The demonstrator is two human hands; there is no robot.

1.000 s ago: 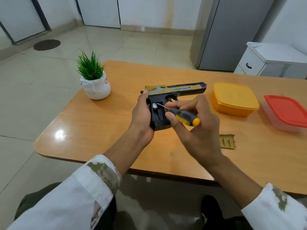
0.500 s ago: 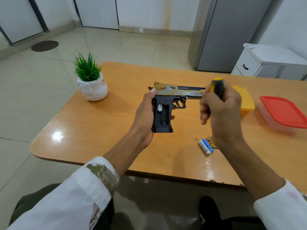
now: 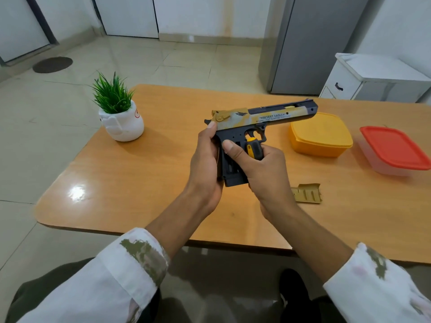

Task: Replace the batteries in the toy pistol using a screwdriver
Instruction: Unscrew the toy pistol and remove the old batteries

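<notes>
A black-and-gold plastic toy pistol [image 3: 263, 117] is held above an orange wooden table [image 3: 151, 183], barrel pointing toward 3 o'clock. The left hand [image 3: 205, 164] wraps the back of its black grip, thumb tip up by the hammer. The right hand [image 3: 265, 176] curls its fingers around a yellow-and-black-handled screwdriver [image 3: 254, 148] just below the trigger guard, thumb pressed on the grip's side. A ribbed gold cover [image 3: 306, 193] lies at 4 o'clock from the hands, a yellow lidded box [image 3: 320, 136] at 3 o'clock, and a potted green plant [image 3: 119, 113] at 10 o'clock.
</notes>
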